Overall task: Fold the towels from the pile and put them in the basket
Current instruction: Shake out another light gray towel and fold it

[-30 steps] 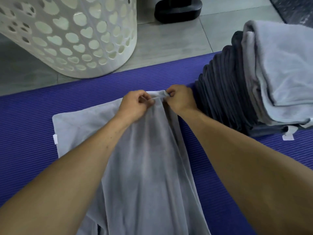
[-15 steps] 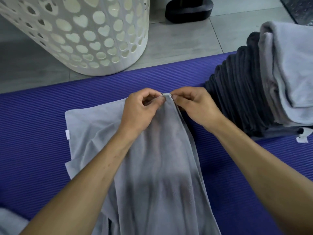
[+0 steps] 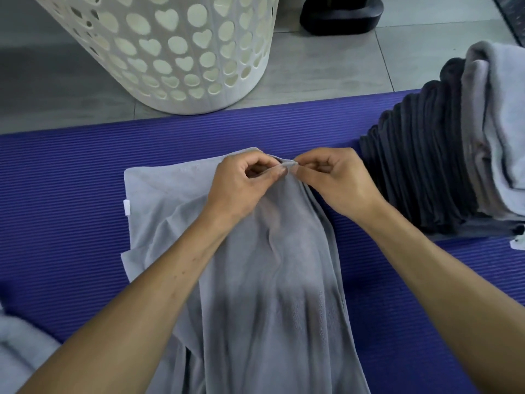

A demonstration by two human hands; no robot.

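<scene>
A light grey towel (image 3: 264,294) lies stretched along the purple mat (image 3: 65,194), running from the far edge toward me. My left hand (image 3: 241,186) and my right hand (image 3: 335,183) sit side by side at its far end, each pinching the bunched top edge between thumb and fingers. A white label sticks out at the towel's left edge. The pile of towels (image 3: 443,166), dark grey ones with light grey ones on top, stands at the right, close to my right hand. The white basket (image 3: 176,52) with heart and round holes stands on the floor beyond the mat.
A black object (image 3: 341,12) sits on the grey tiled floor behind the basket. More pale cloth (image 3: 20,345) shows at the bottom left corner. Bare mat lies to the left of the towel.
The view has shifted, so basket and pile sit further right and lower. Both hands keep pinching the towel's far edge, now closer together and slightly nearer to me.
</scene>
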